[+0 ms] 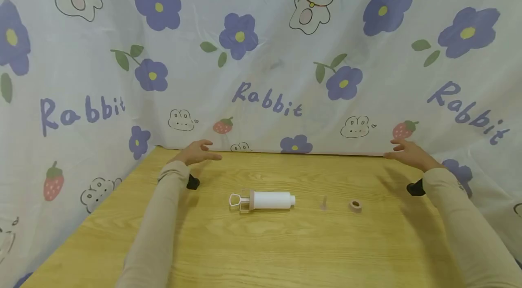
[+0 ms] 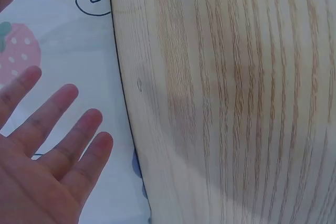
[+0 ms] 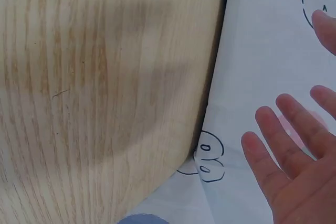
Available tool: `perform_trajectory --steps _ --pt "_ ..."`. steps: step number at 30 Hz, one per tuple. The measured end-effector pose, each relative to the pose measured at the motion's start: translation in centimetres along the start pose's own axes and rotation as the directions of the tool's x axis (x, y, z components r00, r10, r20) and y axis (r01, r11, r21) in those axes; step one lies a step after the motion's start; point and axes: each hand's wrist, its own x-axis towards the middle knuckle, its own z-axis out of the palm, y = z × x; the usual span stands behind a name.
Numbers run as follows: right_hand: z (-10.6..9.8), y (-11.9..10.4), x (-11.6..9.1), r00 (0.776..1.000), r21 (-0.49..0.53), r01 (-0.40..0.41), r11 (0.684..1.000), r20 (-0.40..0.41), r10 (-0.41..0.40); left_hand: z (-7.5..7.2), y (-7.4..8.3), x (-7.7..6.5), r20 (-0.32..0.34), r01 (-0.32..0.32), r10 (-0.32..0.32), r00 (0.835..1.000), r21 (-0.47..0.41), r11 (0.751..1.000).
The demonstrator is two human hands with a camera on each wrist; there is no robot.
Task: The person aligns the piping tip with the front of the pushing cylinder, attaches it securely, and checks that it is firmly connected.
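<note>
My left hand is held out over the table's far left, fingers spread and holding nothing; the left wrist view shows its palm and spread fingers. On the far right my right hand mirrors it, also empty, with its fingers apart in the right wrist view. Between and nearer than the hands, a white syringe-shaped press lies on its side, its beige collar and looped plunger handle pointing left. To its right stands a small translucent nozzle-like piece, then a beige ring-shaped cap.
The wooden table runs back to a white curtain printed with rabbits, flowers and strawberries, which hangs along its far edge and sides. Dark wrist mounts sit under the sleeves.
</note>
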Motion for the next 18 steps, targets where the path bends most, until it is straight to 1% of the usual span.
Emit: perform_trajectory --steps 7,13,18 --pt "0.2 0.0 0.1 0.999 0.001 -0.006 1.000 0.047 0.006 0.1 0.4 0.4 0.035 -0.009 0.008 0.999 0.004 1.000" --pt "0.1 -0.6 0.1 0.999 0.003 0.020 1.000 0.042 -0.020 0.0 0.9 0.5 0.037 -0.018 0.017 0.999 0.028 0.999" --pt "0.4 -0.4 0.1 0.999 -0.021 0.021 1.000 0.048 -0.020 0.5 1.6 0.7 0.057 -0.049 0.046 0.997 0.048 0.998"
